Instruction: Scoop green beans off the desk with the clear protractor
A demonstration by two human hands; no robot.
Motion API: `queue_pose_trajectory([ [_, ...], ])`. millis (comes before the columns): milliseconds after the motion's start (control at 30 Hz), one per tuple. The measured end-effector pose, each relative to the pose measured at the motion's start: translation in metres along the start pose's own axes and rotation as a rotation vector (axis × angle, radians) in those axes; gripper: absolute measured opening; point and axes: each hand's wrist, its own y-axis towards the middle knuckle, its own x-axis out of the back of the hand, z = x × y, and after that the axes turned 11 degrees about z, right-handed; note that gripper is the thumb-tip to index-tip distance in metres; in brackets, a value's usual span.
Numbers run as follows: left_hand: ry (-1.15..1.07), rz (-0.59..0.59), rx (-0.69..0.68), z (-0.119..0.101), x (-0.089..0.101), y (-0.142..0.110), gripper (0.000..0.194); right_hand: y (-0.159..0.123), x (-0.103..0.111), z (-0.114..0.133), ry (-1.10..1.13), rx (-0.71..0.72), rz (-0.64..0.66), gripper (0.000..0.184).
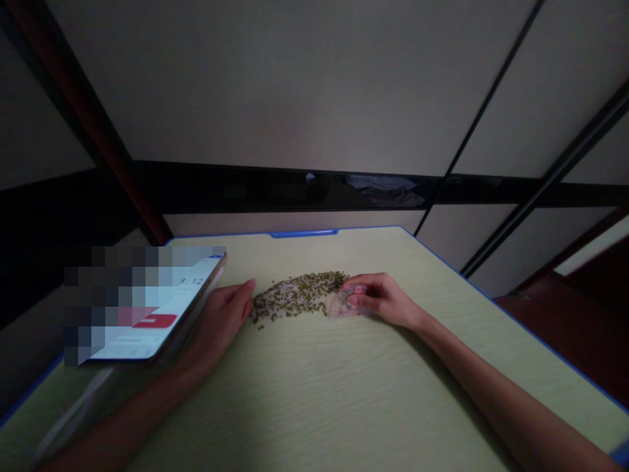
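Observation:
A long, low pile of small green beans (pixel 295 294) mixed with pale grains lies on the table (pixel 304 393). At its right end, my right hand (pixel 381 298) pinches a clear, curved plastic piece with pinkish marks, which looks like a protractor (pixel 340 305). The piece stands against the right edge of the pile. My left hand (pixel 228 308) rests on its side at the left end, fingertips by the beans and nothing visible in it. Its lower fingers are partly hidden behind the hand. A few loose beans lie in front of the pile.
A tablet or phone (pixel 162 321) with a lit screen stands tilted at the left, close to my left forearm. A whitish cable (pixel 73 410) runs below it. The table has a blue rim and a blue handle (pixel 304 233) at the far edge. Pale cabinet panels (pixel 295 85) rise behind.

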Motion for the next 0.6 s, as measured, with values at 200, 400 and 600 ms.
queue_pose_trajectory([
  [200, -0.001, -0.021, 0.021, 0.0014, -0.0012, 0.0013, 0.042, -0.0008, -0.0001, 0.0006, -0.003, -0.004, -0.014, 0.025],
  [400, -0.022, -0.034, 0.016, -0.003, -0.0013, -0.001, 0.04, 0.002, 0.0008, -0.0002, -0.026, -0.041, -0.125, 0.027],
  [600, -0.027, -0.029, 0.017, -0.0044, -0.0017, -0.0024, 0.041, 0.0071, -0.0032, 0.0001, -0.039, -0.042, -0.186, 0.025],
])
